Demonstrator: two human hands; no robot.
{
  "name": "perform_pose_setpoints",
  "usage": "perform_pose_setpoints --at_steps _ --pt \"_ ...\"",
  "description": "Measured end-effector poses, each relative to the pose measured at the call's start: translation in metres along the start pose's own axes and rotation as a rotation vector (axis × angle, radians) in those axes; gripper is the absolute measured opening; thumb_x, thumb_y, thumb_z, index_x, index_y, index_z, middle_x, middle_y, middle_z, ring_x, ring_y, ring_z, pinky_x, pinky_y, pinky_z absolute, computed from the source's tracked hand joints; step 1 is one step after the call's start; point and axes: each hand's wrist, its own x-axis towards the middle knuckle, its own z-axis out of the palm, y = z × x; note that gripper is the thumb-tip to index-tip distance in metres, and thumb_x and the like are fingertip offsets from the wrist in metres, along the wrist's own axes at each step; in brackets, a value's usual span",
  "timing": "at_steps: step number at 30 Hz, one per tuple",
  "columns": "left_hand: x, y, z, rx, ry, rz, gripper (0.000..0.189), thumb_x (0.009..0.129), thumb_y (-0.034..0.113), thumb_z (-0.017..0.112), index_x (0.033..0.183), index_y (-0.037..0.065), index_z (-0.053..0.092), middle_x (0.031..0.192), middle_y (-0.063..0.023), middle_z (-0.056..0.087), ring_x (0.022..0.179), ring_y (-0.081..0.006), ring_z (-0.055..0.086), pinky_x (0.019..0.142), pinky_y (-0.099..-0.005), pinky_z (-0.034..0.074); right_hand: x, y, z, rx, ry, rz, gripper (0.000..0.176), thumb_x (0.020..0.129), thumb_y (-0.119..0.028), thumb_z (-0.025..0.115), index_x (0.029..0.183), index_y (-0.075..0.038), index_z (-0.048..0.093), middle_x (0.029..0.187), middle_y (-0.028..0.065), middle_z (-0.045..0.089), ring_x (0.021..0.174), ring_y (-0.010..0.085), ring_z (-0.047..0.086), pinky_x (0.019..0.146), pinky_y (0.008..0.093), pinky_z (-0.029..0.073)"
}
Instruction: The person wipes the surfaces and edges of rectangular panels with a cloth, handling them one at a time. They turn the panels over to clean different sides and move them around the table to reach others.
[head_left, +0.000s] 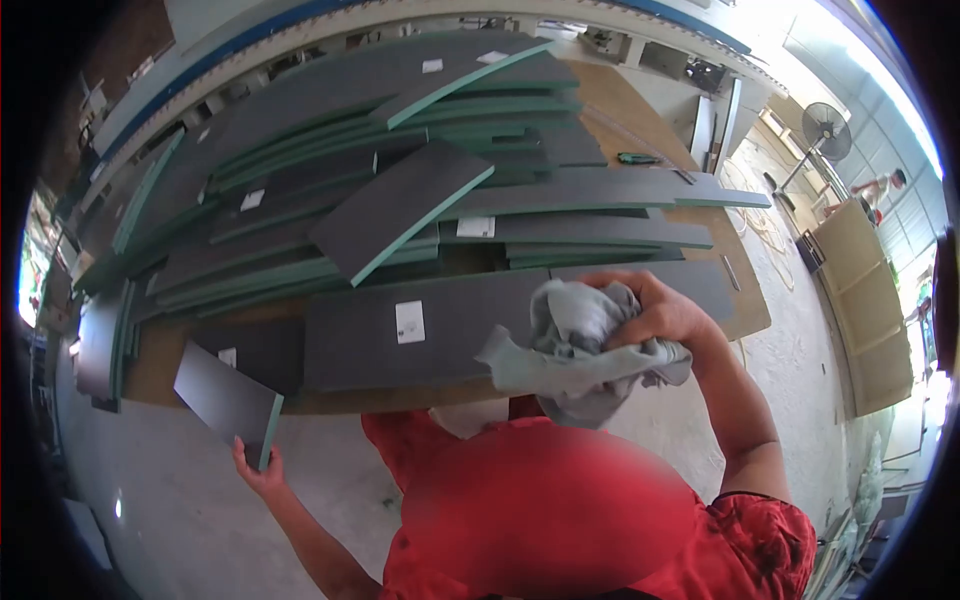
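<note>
In the head view my right hand (660,308) is closed around a crumpled grey cloth (590,345), raised in front of my chest. At the lower left, my left hand (260,470) grips the bottom corner of a small dark panel (225,395) with a green edge. That panel is tilted up beside the table's near edge. Behind it lies another dark panel (265,350) with a white label. A long dark panel (450,340) bearing a white label (410,322) rests along the near side, partly hidden by the cloth.
Stacks of green-edged panels (300,240) cover much of the brown table (640,110). One panel (405,210) lies slanted across them. A green-handled tool (637,158) sits at the far right. Beyond stand a fan (826,128), a leaning brown board (860,310) and a person (880,190).
</note>
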Motion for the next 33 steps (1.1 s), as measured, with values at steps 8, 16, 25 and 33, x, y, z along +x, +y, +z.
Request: perform_pose_setpoints --at_steps 8,16,25,33 --pt "-0.061 0.008 -0.003 -0.045 -0.097 -0.072 0.029 0.085 0.017 0.06 0.109 0.002 0.056 0.108 -0.0087 0.062 0.098 -0.0225 0.06 0.079 -0.0393 0.051 0.069 -0.001 0.057 0.316 0.07 -0.014 0.056 0.065 -0.012 0.073 0.115 0.005 0.054 0.099 0.0076 0.063 0.089 0.0129 0.058 0.083 0.0242 0.044" --pt "-0.112 0.016 -0.006 0.015 -0.103 0.03 0.044 0.09 0.027 0.052 0.125 -0.001 0.049 0.122 -0.0136 0.056 0.111 -0.0278 0.055 0.095 -0.0446 0.043 0.148 -0.068 0.147 0.254 -0.219 -0.195 0.037 0.066 -0.015 0.072 0.097 0.002 0.06 0.083 0.0067 0.062 0.076 0.0127 0.058 0.068 0.0272 0.047" --pt "-0.149 0.017 -0.008 0.155 -0.023 0.122 0.055 0.083 0.021 0.058 0.129 -0.004 0.044 0.127 -0.0168 0.052 0.118 -0.0297 0.05 0.102 -0.0435 0.038 0.186 -0.096 0.306 -0.036 -0.317 -0.705 0.053 0.059 -0.019 0.072 0.108 -0.005 0.055 0.086 0.0198 0.061 0.081 0.0373 0.062 0.071 0.0428 0.049" --pt "-0.18 0.011 0.002 0.242 0.106 0.163 0.059 0.078 0.019 0.06 0.129 -0.005 0.044 0.126 -0.0168 0.053 0.116 -0.0302 0.051 0.1 -0.0423 0.04 0.159 -0.062 0.387 -0.325 -0.529 -1.118 0.064 0.055 -0.021 0.074 0.114 -0.005 0.055 0.099 0.0114 0.052 0.095 0.028 0.049 0.076 0.0376 0.044"
